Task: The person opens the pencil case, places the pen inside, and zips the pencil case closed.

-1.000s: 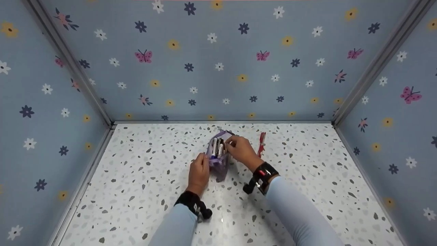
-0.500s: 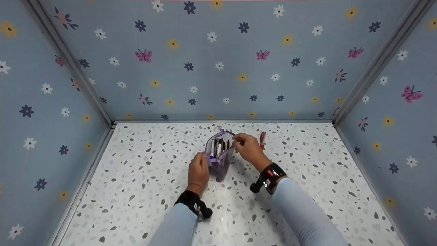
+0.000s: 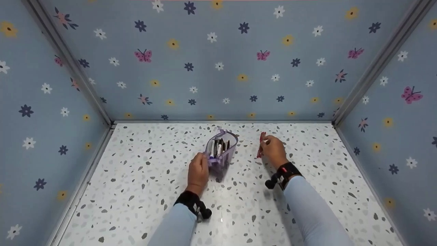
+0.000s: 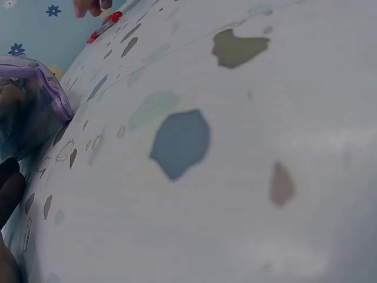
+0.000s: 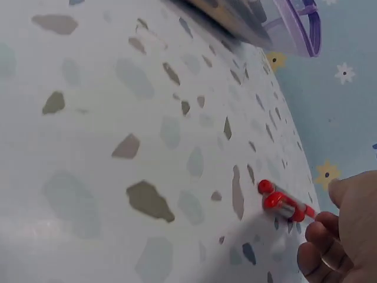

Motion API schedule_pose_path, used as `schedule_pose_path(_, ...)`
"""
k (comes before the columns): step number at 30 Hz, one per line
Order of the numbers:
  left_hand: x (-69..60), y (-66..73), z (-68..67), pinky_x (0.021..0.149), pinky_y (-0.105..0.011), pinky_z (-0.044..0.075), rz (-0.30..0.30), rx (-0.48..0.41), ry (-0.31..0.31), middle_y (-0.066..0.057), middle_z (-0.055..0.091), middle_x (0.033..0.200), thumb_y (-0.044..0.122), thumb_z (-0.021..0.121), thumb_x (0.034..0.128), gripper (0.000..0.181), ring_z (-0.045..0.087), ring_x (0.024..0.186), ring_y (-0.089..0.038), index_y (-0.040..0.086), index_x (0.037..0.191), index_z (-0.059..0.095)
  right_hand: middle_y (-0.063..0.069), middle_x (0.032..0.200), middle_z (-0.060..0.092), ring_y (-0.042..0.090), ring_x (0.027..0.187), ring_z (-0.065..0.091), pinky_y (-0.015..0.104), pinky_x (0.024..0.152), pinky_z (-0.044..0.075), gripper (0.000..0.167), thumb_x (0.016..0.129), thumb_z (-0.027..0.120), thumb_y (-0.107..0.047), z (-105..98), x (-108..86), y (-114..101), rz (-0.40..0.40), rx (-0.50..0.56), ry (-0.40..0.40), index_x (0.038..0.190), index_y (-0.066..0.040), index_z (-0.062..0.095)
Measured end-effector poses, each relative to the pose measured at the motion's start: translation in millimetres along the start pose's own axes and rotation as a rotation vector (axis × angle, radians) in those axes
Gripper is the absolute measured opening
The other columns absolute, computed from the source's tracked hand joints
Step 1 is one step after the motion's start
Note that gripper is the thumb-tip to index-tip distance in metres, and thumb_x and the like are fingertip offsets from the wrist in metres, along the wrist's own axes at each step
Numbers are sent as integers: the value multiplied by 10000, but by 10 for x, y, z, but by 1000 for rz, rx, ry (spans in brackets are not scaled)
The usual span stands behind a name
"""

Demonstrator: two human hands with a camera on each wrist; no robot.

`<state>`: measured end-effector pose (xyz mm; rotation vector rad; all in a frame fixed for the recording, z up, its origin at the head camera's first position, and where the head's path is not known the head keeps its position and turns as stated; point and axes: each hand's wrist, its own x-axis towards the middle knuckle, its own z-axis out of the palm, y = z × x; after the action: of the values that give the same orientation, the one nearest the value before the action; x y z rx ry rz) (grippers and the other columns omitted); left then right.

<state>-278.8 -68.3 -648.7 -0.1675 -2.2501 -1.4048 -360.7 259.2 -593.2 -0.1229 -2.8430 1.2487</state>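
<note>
A see-through purple pencil case (image 3: 222, 166) stands unzipped near the middle of the table, its mouth spread wide. Several pens (image 3: 219, 149) are inside it. My left hand (image 3: 198, 172) grips the near left edge of the case between thumb and fingers. To the right, red pens (image 3: 259, 152) lie on the table; two red ends show in the right wrist view. My right hand (image 3: 275, 151) is over these red pens (image 5: 284, 202), thumb and fingers apart. In the left wrist view a small gap shows between its fingertips and the red pens (image 4: 106, 26).
The white speckled tabletop (image 3: 136, 205) stretches around both hands. Blue flowered panels stand at the back (image 3: 218, 85), left (image 3: 44, 136) and right (image 3: 403, 143), with grey metal strips along their corners.
My right hand has left the pencil case's right edge and moved right to the red pens. The case's mouth has spread wider. My left hand has stayed on the case.
</note>
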Motion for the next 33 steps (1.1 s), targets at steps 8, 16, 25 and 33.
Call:
schedule_pose_path(8,-9,-59,-8,669,-331,422,28,24,27,-18,498,764,125,518,1166,270,468,710,-149,94,899,537,209,1396,626,314,1188,688,501,1055,584,442,1182,556,-234,23,14,142,-32,-139,-156,1581,-65,639)
schedule_pose_path(16,0,-32,10,679,-337,424,2,24,17,-11,496,774,138,524,1166,258,482,730,-166,97,912,536,215,1108,684,253,847,667,407,768,564,237,1165,577,-144,-98,-154,9,-97,-166,-102,1149,13,753)
schedule_pose_path(25,-7,4,3,682,-324,406,-25,6,-4,21,446,775,151,518,1177,278,453,724,-161,107,903,523,288,1419,629,408,1182,680,538,1024,589,390,1100,596,-111,-90,-7,119,36,-294,-107,1462,21,659)
schedule_pose_path(33,-6,1,0,693,-323,420,-34,17,-18,18,457,786,169,497,1188,282,453,738,-151,115,913,527,241,1256,707,364,1011,712,486,865,590,224,1073,576,-47,-125,-37,78,60,-295,-95,1224,34,719)
